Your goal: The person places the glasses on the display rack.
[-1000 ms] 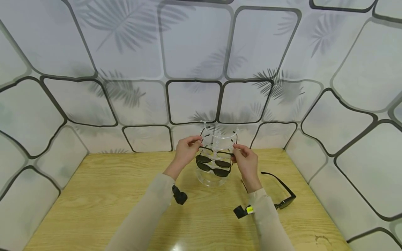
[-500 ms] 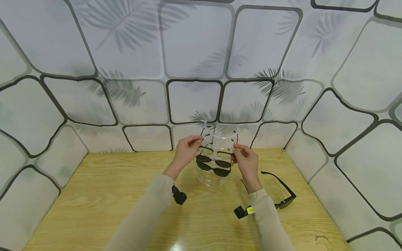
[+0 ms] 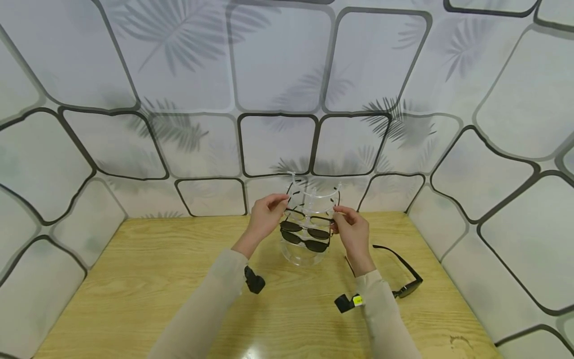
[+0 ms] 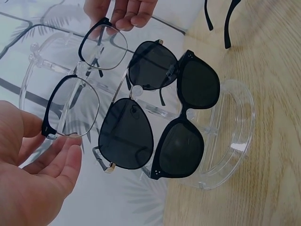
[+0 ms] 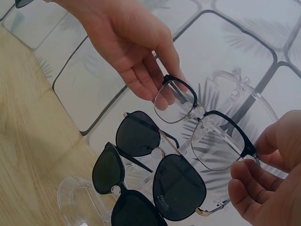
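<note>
Both hands are at a pair of clear-lens eyeglasses with a dark upper rim (image 4: 51,103) on a clear plastic eyewear stand (image 4: 242,148). My left hand (image 3: 265,214) pinches one end of the frame with thumb and fingers. At the opposite end, my right hand (image 3: 352,232) pinches the frame near its hinge. Below them on the stand sit metal-framed dark sunglasses (image 4: 126,134). Lowest are black-framed sunglasses (image 4: 181,150). In the wrist views the eyeglasses' bridge is at the stand's central post; whether it bears their weight I cannot tell.
Another pair of black sunglasses (image 3: 410,286) lies with temples spread on the wooden table (image 3: 179,279), partly hidden by the right forearm. A patterned fabric backdrop (image 3: 278,144) rises close behind the stand and along both sides of the table.
</note>
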Demonstrator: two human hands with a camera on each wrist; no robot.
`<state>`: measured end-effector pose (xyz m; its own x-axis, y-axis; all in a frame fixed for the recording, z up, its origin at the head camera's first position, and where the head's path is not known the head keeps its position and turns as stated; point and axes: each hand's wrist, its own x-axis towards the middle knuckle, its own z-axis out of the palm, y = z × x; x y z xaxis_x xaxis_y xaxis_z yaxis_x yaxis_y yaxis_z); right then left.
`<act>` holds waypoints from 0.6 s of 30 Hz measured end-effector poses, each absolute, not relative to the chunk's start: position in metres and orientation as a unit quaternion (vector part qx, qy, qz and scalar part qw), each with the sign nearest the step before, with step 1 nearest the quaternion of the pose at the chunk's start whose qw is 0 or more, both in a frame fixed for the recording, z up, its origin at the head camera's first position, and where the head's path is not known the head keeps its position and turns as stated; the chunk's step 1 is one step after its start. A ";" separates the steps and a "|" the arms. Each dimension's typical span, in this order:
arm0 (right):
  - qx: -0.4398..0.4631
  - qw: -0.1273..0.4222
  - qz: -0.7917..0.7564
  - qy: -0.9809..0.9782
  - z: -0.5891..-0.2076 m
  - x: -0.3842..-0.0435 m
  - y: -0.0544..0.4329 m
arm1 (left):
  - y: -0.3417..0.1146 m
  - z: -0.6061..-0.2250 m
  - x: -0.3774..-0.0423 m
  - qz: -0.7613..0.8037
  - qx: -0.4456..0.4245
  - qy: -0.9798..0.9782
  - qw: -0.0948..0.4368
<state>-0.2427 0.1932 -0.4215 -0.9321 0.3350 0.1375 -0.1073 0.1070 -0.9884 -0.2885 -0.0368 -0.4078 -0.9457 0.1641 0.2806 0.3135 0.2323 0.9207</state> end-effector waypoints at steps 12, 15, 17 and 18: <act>-0.076 0.174 0.637 -0.747 -0.419 -0.227 0.214 | -0.054 -0.408 -0.264 -0.570 -0.124 -0.802 0.132; -0.073 0.180 0.631 -0.751 -0.420 -0.220 0.229 | -0.053 -0.415 -0.251 -0.572 -0.128 -0.793 0.165; -0.079 0.181 0.623 -0.757 -0.421 -0.214 0.241 | -0.050 -0.421 -0.239 -0.576 -0.134 -0.788 0.170; -0.083 0.179 0.618 -0.761 -0.422 -0.210 0.247 | -0.047 -0.424 -0.233 -0.577 -0.139 -0.787 0.169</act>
<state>-0.2099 0.2470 -0.4216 -0.9219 0.3479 0.1707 -0.0952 0.2235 -0.9700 -0.2329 -0.0472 -0.4242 -0.9046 0.0238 0.4255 0.4129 0.2964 0.8612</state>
